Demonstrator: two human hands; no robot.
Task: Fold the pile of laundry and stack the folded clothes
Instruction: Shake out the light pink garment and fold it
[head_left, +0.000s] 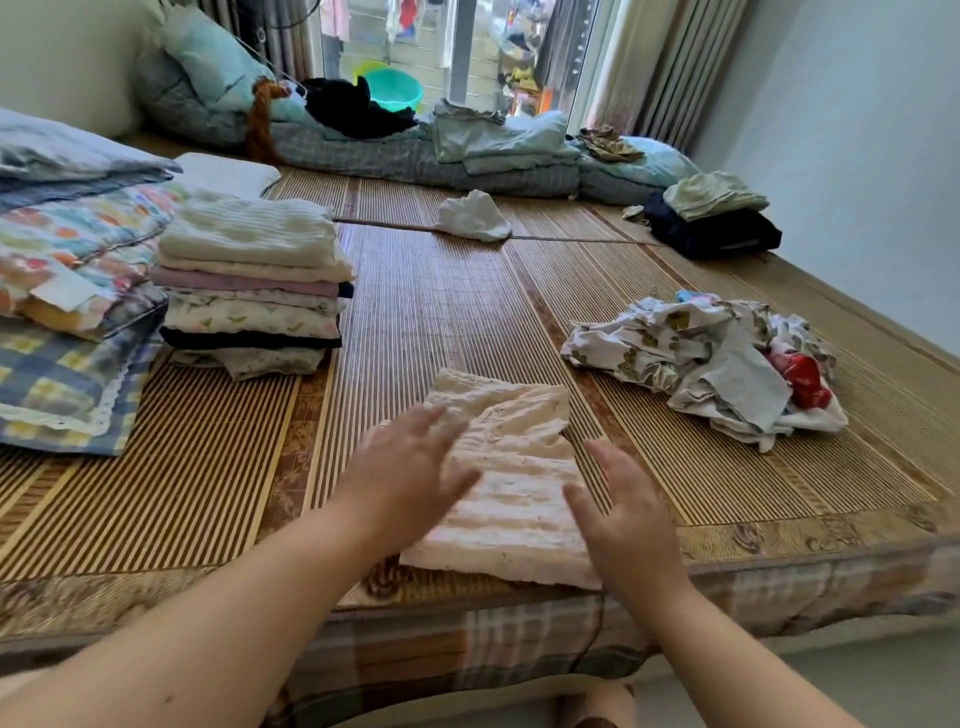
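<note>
Setting: bedroom in a home. Bed (467, 649) covered by a bamboo mat (441, 312); pillows (67, 156) and patterned quilts (78, 244) stacked at its left edge; rolled bedding (415, 161) along the far side. Curtains (649, 62) beside a glass door (467, 47), with a green basin (395, 88) and hanging clothes (335, 18) beyond (a balcony, apparently). Folded clothes (254, 280) stacked on the mat, a loose pile (711, 364) to the right.

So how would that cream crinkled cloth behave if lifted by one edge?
Probably floppy: the cream crinkled folded cloth lies in soft rumpled layers, so it likely sags and unfolds. Looks thin, so probably light. May slide on the slatted bamboo mat.
</note>
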